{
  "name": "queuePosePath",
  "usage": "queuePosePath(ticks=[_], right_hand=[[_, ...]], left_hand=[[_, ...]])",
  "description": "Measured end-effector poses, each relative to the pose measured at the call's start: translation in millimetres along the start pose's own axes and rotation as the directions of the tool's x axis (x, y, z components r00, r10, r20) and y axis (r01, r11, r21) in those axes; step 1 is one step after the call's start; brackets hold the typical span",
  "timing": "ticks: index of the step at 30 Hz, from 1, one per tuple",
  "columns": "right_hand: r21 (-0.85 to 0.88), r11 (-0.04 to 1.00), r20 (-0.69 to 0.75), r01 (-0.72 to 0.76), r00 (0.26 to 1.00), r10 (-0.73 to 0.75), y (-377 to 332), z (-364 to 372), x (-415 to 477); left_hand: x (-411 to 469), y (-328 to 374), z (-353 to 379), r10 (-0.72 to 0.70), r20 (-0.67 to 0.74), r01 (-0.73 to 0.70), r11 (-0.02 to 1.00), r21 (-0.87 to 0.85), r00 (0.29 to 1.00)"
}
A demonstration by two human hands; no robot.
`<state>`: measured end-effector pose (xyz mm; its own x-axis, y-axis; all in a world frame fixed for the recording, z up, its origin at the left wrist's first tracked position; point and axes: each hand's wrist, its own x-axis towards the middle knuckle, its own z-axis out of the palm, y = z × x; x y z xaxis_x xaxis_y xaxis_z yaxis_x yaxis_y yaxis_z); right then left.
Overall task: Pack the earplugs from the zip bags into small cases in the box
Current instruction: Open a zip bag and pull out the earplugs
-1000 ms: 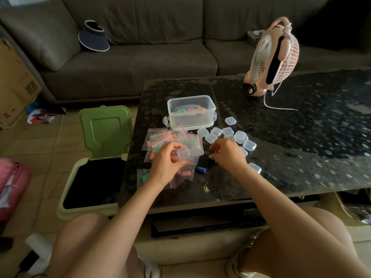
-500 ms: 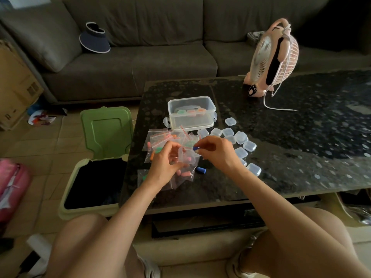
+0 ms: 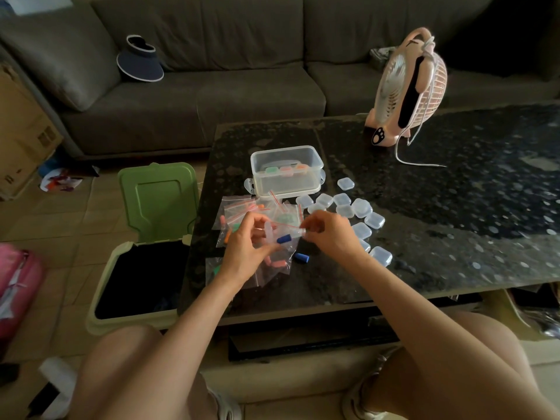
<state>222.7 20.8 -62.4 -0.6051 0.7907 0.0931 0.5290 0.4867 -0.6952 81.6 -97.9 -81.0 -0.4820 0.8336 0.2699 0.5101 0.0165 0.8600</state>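
— Gripping a small case [image 3: 268, 232] with the left hand [image 3: 245, 242], pinching its right edge with the right hand [image 3: 328, 234]?

— Seems so (blue earplug [image 3: 284, 238] between both hands, above the zip bags [image 3: 257, 212]). Risk of springing free if squeezed unevenly, then rolling off the table's [image 3: 424, 237] near edge.

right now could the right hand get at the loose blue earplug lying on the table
Probably yes: the loose blue earplug lies uncovered on the table beside the right hand, though that hand is pinching the small case and must let go first.
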Motion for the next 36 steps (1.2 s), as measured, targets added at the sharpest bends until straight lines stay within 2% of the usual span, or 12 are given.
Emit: queuePosePath(ticks=[3, 5, 7, 10, 12, 14, 17, 20, 25, 31, 36], right_hand=[[-0.313, 0.945, 0.223, -0.091, 0.96, 0.166, 6, 4, -5], [-0.391, 0.918, 0.254, -0.063, 0.952, 0.173, 7, 10, -9], [-0.415, 0.908, 0.221, -0.065, 0.96, 0.17, 4, 9, -10], [-0.34, 0.936, 0.108, -0.092, 0.985, 0.137, -1, -5, -8], [-0.17, 0.985, 0.035, -0.029, 0.999, 0.035, -8, -13, -9], [-0.054, 0.997, 0.021, 0.058, 0.998, -0.057, -17, -13, -12], [-0.086, 0.988, 0.044, 0.127, 0.991, -0.123, -21, -3, -14], [-0.124, 0.983, 0.045, 0.135, 0.99, -0.131, -18, 4, -12], [-0.043, 0.995, 0.053, 0.093, 0.995, -0.09, -17, 4, -13], [-0.064, 0.993, 0.056, 0.103, 0.994, -0.099, -14, 3, -14], [0.025, 0.995, 0.016, 0.092, 0.996, -0.093, -15, 6, -12]], left_hand=[[0, -2, -1, 0.02, -0.024, -0.018, 0.998, 0.052, 1.0], [1, -2, -1, 0.026, -0.033, -0.024, 0.997, 0.078, 0.999], [0, -2, -2, 0.035, -0.037, -0.031, 0.995, 0.096, 0.999], [-1, -1, -1, 0.027, -0.038, -0.024, 0.995, 0.097, 0.999], [-1, -1, 1, 0.006, -0.015, -0.005, 0.998, 0.067, 1.0], [-1, -3, 3, -0.004, 0.021, 0.003, 0.999, 0.044, 1.0], [-3, -3, 7, 0.003, 0.058, -0.006, 0.999, 0.047, 0.998], [-3, -3, 7, 0.009, 0.064, -0.012, 0.999, 0.051, 0.998], [-3, -3, 6, -0.007, 0.048, 0.007, 1.0, 0.0, 0.999], [-3, -1, 4, -0.028, 0.016, 0.029, 0.999, -0.019, 0.999], [-3, 3, 4, -0.076, -0.006, 0.076, 0.995, -0.059, 0.997]])
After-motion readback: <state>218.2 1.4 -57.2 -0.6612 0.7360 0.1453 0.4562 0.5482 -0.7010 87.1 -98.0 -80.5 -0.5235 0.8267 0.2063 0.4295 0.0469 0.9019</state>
